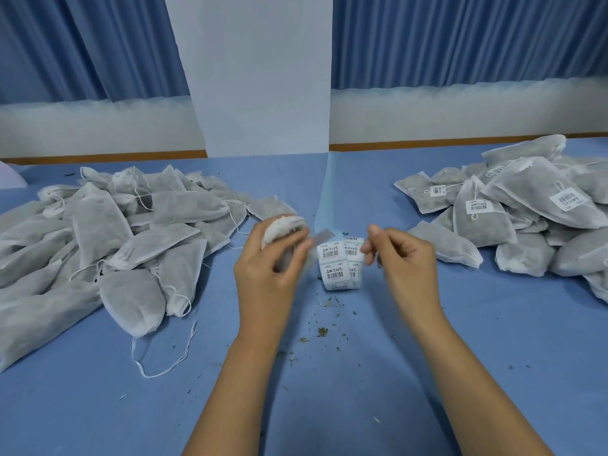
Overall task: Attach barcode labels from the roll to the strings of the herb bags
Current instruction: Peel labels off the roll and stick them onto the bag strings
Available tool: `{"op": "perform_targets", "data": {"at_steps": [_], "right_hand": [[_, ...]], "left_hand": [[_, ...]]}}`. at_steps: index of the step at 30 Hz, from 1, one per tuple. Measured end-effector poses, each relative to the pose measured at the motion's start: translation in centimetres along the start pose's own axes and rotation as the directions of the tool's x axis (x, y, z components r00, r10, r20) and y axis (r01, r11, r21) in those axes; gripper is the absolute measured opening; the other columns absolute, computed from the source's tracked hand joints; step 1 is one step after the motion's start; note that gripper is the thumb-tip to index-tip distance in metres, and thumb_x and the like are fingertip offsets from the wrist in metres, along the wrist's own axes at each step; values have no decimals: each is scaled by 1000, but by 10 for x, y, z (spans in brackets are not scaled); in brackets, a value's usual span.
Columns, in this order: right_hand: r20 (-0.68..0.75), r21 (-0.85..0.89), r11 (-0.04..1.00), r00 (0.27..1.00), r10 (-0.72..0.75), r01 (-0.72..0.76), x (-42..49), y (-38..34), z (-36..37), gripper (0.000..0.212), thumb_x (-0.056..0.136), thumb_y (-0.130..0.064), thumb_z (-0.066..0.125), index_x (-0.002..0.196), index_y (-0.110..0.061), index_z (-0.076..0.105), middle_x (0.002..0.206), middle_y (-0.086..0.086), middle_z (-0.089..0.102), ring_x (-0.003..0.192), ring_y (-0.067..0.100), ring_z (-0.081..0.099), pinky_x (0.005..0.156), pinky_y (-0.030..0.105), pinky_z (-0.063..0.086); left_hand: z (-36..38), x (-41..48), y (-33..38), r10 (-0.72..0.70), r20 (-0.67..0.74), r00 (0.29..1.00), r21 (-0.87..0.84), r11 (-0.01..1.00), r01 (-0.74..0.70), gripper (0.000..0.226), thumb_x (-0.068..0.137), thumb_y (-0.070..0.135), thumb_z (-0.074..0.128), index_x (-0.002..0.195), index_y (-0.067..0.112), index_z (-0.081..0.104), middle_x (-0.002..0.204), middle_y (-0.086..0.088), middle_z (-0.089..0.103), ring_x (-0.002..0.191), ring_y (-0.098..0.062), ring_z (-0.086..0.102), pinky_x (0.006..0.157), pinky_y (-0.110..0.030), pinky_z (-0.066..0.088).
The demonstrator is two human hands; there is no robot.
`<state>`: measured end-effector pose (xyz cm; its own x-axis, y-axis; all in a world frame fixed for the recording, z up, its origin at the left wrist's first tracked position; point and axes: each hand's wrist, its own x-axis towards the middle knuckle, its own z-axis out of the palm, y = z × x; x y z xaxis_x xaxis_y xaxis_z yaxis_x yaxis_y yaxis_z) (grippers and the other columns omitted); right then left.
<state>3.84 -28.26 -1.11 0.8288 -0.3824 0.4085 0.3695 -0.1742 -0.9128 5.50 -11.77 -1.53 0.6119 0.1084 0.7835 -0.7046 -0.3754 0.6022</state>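
Observation:
My left hand (268, 258) grips a white herb bag (283, 225) by its gathered top, above the blue table. My right hand (399, 250) has its fingers curled, and thumb and forefinger pinch at the upper right edge of the barcode label roll (340, 263). The roll stands between my hands, with printed labels facing me. A blurred grey strip (324, 236) shows between the left fingertips and the roll. On the left lies a heap of unlabelled herb bags (108, 238) with loose strings. Labelled bags (513, 209) are piled on the right.
The table (329, 373) has a blue cloth scattered with herb crumbs (322, 330) in front of the roll. A loose string (164, 357) trails off the left heap. A white pillar (260, 77) and blue curtains stand behind the table.

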Motion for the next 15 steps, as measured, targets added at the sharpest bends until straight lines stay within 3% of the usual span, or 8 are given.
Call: {"op": "perform_targets", "data": {"at_steps": [2,5,9,15], "right_hand": [[177,206,972,981,82,-118,-5,-11,4,41,89,-37,57,63,-9,68,55,0,61,42,4,41,45,11,33],[300,208,940,932,201,-270,-7,-15,8,39,79,-49,59,62,-16,71,59,3,62,39,8,34,41,15,28],[322,234,904,906,276,-358,-4,-13,4,33,91,-20,60,60,-14,69,63,11,57,40,10,31,37,16,23],[376,217,887,874,309,-407,-2,-12,-1,27,90,-9,57,65,-11,67,64,2,57,43,9,33,35,15,23]], "left_hand": [[2,-2,-2,170,87,982,42,984,-174,20,84,6,71,103,1,73,117,-2,58,110,-1,55,95,-14,42],[4,-3,-2,283,179,942,74,951,-300,24,83,7,73,105,-3,72,120,-2,56,111,-9,57,95,-16,44],[3,-2,-3,308,190,932,107,937,-332,26,84,12,73,106,-3,72,120,-7,62,109,-14,59,91,-17,47],[-1,0,-4,274,176,946,95,951,-293,27,79,10,78,104,1,73,118,-9,62,110,-11,59,93,-16,45]]}}
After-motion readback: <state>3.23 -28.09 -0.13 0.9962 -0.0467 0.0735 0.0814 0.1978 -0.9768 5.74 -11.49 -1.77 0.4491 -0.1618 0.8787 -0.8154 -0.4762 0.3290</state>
